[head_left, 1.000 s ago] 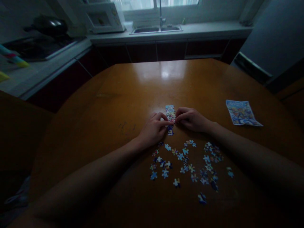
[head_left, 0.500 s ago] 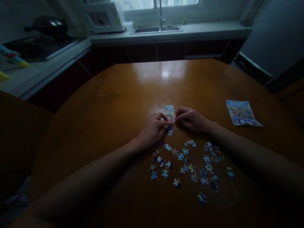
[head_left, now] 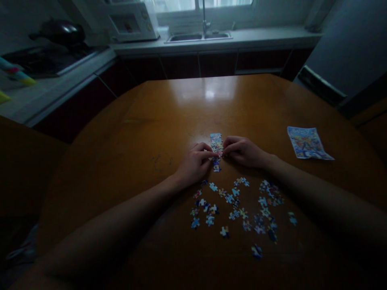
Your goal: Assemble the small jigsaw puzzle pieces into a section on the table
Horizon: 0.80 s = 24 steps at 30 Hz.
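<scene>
A narrow strip of joined jigsaw puzzle pieces [head_left: 216, 141] lies on the wooden table, in the middle of the head view. From its left side, my left hand [head_left: 196, 163] rests its fingertips across the lower part and presses on it. My right hand [head_left: 243, 152] is closed in a pinch at the strip's right edge, around a small puzzle piece mostly hidden by the fingertips. Nearer to me, several loose puzzle pieces [head_left: 236, 192] are scattered between my forearms.
A creased printed picture sheet [head_left: 308, 143] lies to the right on the wooden table [head_left: 145, 121]. Beyond the table stand a counter with a sink [head_left: 185, 38], a white microwave [head_left: 130, 24], and a dark pan [head_left: 62, 32] on the stove at left.
My left fingertips have drawn back slightly to the left over the strip. My right hand stays pinched at the strip's edge, and the loose pieces lie as before.
</scene>
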### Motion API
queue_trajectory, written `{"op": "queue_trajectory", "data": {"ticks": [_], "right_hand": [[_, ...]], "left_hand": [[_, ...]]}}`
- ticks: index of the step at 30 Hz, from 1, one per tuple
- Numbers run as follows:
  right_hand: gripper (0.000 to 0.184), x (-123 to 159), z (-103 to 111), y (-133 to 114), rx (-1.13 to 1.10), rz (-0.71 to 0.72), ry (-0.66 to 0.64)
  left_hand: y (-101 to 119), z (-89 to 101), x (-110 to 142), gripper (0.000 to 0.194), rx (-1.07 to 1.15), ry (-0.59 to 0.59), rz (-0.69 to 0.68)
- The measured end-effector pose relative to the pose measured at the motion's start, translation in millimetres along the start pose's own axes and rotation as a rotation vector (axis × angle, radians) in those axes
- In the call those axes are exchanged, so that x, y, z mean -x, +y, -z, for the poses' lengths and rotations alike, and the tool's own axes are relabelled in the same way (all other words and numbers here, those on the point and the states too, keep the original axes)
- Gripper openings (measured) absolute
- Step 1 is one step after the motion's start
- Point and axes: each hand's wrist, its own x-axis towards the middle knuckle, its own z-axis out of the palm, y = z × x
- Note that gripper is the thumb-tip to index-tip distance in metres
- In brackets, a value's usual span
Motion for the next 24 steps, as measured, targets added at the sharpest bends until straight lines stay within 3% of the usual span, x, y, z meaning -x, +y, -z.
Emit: {"op": "queue_trajectory", "data": {"ticks": [16, 24], "right_hand": [[0.029, -0.6, 0.6, -2.3, 0.008, 0.002, 0.004], [0.023, -2.0, 3.2, -6.9, 0.015, 0.055, 0.073]], "left_hand": [[1.6, 1.1, -0.6, 0.027, 0.009, 0.002, 0.017], [4.2, 2.5, -1.9, 0.024, 0.002, 0.000, 0.041]]}}
